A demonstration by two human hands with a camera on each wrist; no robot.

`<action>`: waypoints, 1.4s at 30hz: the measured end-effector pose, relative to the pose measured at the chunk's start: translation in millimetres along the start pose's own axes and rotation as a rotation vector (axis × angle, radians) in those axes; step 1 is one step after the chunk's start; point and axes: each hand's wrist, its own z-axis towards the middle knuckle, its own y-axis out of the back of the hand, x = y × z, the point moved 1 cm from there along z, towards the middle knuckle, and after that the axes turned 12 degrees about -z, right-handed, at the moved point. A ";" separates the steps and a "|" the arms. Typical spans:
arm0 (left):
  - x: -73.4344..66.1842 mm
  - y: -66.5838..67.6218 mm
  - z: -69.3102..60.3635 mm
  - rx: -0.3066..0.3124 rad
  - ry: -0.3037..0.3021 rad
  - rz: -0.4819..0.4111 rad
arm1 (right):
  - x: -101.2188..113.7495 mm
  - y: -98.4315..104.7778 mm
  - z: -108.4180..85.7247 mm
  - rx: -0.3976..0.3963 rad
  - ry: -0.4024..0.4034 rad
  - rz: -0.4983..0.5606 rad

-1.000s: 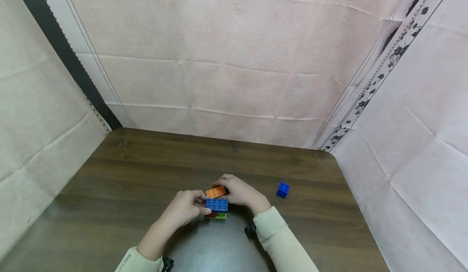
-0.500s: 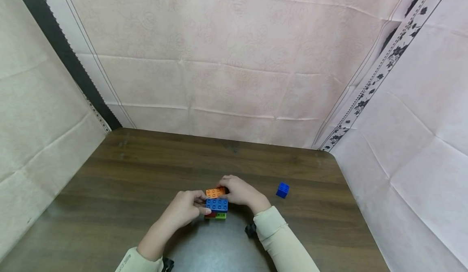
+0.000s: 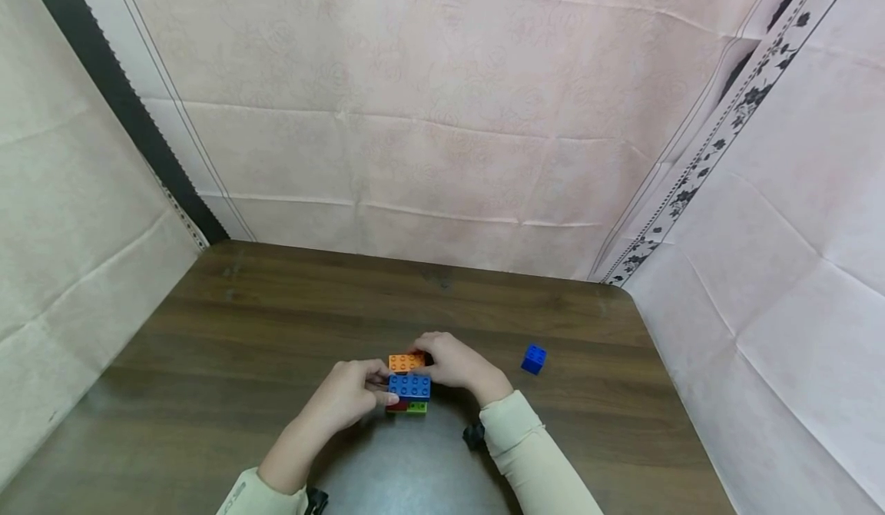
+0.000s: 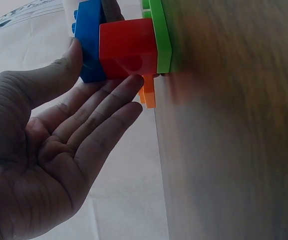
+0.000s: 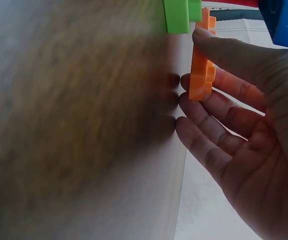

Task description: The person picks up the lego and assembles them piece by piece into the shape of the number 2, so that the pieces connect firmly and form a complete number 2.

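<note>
A small stack of toy building bricks stands on the table. Its long blue brick [image 3: 410,387] is on top, a red brick [image 4: 128,49] under it, and a flat green brick [image 4: 161,37] at the bottom. My left hand [image 3: 348,397] holds the stack from the left, thumb on the blue brick and fingers along the far side. My right hand [image 3: 454,362] pinches a thin orange brick [image 5: 199,75] between thumb and fingers, low behind the stack. Several right fingertips are at the tabletop. Whether the orange brick touches the green one is unclear.
A small blue brick [image 3: 534,360] lies by itself to the right of my right hand. The brown wooden table [image 3: 290,300] is bounded by pale cloth on the back, left [image 3: 76,192] and right sides.
The orange brick has turned from slanted to square with the stack, and my right fingers shifted slightly with it. My left hand and the stack have stayed still.
</note>
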 end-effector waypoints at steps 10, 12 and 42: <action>-0.1 0.2 -0.5 -0.003 -0.015 0.016 | -0.4 -2.9 1.7 0.003 -0.020 -0.031; 0.4 0.6 -0.6 -0.001 -0.016 0.015 | -0.2 -3.3 1.4 0.008 -0.028 -0.034; -2.9 -0.3 -2.6 -0.018 0.006 0.028 | -108.1 36.0 -142.3 -0.055 -0.514 0.023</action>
